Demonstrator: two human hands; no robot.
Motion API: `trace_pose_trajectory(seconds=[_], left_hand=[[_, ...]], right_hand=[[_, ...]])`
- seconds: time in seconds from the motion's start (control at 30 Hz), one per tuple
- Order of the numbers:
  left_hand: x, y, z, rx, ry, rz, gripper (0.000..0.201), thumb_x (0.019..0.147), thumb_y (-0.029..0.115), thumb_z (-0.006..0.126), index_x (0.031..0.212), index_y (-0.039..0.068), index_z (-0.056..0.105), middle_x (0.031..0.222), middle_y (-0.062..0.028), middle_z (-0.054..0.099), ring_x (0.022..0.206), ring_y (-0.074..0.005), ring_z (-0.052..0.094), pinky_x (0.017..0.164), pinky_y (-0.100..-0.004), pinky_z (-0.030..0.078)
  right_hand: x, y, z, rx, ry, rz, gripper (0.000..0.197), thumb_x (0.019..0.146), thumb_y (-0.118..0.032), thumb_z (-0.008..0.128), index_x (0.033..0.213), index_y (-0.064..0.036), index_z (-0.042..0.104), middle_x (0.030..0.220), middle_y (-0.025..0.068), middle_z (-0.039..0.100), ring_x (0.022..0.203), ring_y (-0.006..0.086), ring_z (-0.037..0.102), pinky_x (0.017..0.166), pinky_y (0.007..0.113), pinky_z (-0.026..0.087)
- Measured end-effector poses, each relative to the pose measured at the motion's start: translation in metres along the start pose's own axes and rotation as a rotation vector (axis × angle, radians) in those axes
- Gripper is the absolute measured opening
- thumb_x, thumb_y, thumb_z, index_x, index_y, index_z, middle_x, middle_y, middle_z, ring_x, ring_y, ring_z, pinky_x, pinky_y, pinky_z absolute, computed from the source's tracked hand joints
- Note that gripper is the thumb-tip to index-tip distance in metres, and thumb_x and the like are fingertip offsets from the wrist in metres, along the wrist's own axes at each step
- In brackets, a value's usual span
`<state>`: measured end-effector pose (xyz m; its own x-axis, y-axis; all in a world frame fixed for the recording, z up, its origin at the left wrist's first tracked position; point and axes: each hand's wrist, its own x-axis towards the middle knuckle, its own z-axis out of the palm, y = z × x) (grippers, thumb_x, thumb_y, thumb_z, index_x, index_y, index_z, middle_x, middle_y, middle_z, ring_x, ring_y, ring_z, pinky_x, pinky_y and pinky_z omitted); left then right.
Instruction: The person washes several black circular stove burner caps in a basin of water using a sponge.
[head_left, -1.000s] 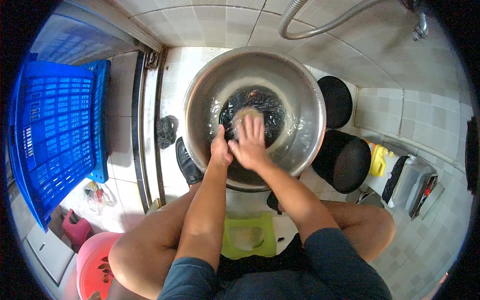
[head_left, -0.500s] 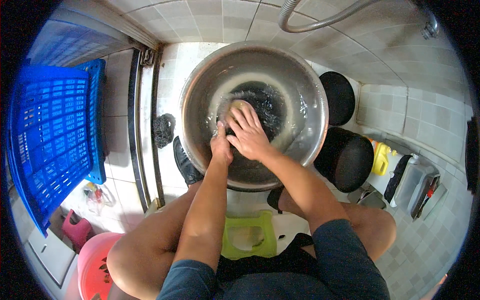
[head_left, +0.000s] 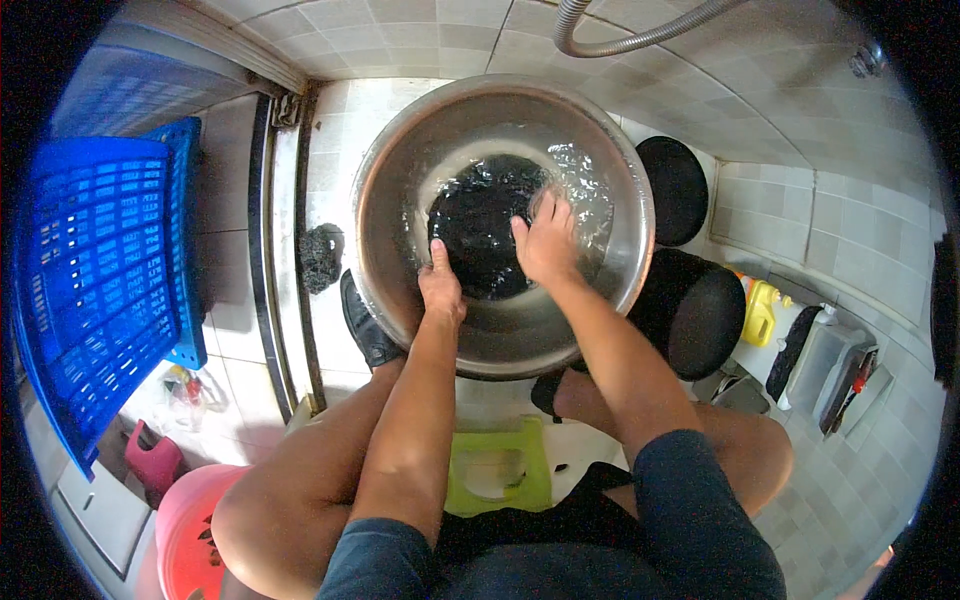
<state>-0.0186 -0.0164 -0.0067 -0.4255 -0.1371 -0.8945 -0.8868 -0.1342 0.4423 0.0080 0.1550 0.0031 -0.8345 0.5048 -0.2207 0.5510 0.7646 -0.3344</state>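
A wide metal basin [head_left: 385, 160] with water in it stands in front of me. Inside it lies a round black piece, like a shallow pan or disc [head_left: 485, 215], wet and glinting. My left hand [head_left: 440, 285] grips its near left edge, thumb on top and the other fingers hidden below. Over its right side, my right hand [head_left: 548, 240] is bent down with its fingers pressed on a small, blurred scrubber-like pad [head_left: 543, 200], whose kind I cannot make out.
Black round pieces [head_left: 672, 190] lean right of the basin, beside a yellow bottle [head_left: 762, 312] and a clear container [head_left: 825, 355]. A green stool [head_left: 545, 470] is beneath me. Blue baskets [head_left: 100, 260] and a pink basin [head_left: 175, 510] stand left. A metal hose [head_left: 640, 45] hangs above.
My right hand has swept from the left side of the black piece to its right side, away from my left hand. My left hand keeps its hold at the edge.
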Motion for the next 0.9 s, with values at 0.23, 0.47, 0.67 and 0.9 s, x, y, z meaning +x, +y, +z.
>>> trace_pose_trajectory(seconds=[0.23, 0.47, 0.67, 0.9], left_hand=[[0.028, -0.009, -0.016, -0.081, -0.040, 0.022, 0.094, 0.093, 0.066, 0.060, 0.143, -0.010, 0.040, 0.137, -0.0211, 0.055, 0.119, -0.0303, 0.055, 0.100, -0.0425, 0.047], [0.008, -0.005, -0.005, -0.194, -0.144, -0.097, 0.083, 0.094, 0.058, 0.065, 0.142, -0.008, 0.045, 0.142, -0.0214, 0.052, 0.121, -0.0328, 0.056, 0.101, -0.0473, 0.050], [0.014, 0.003, -0.021, -0.469, -0.541, -0.211, 0.068, 0.102, 0.056, 0.045, 0.147, 0.006, 0.046, 0.141, -0.0141, 0.055, 0.123, -0.0388, 0.054, 0.105, -0.0524, 0.045], [0.002, 0.018, -0.019, -0.606, -0.693, -0.290, 0.096, 0.093, 0.079, 0.028, 0.150, 0.002, 0.040, 0.149, -0.0212, 0.048, 0.135, -0.0417, 0.046, 0.118, -0.0522, 0.030]], right_hand=[[-0.080, -0.053, 0.022, 0.256, -0.001, 0.354, 0.084, 0.096, -0.032, 0.061, 0.148, 0.0177, 0.018, 0.147, 0.0423, 0.023, 0.137, 0.0569, 0.029, 0.119, 0.053, 0.023], [-0.139, -0.067, 0.045, 0.451, -0.148, 0.319, 0.078, 0.098, -0.031, 0.056, 0.148, 0.0184, 0.023, 0.142, 0.0417, 0.032, 0.131, 0.0528, 0.038, 0.114, 0.050, 0.030], [-0.141, -0.078, 0.024, 0.323, -0.142, -0.004, 0.059, 0.096, -0.026, 0.056, 0.141, 0.0103, 0.047, 0.140, 0.0310, 0.041, 0.123, 0.0451, 0.041, 0.109, 0.052, 0.033], [-0.110, -0.058, -0.002, 0.193, -0.069, -0.450, 0.049, 0.095, -0.025, 0.055, 0.138, -0.0018, 0.056, 0.147, 0.0105, 0.047, 0.133, 0.0399, 0.038, 0.116, 0.056, 0.026]])
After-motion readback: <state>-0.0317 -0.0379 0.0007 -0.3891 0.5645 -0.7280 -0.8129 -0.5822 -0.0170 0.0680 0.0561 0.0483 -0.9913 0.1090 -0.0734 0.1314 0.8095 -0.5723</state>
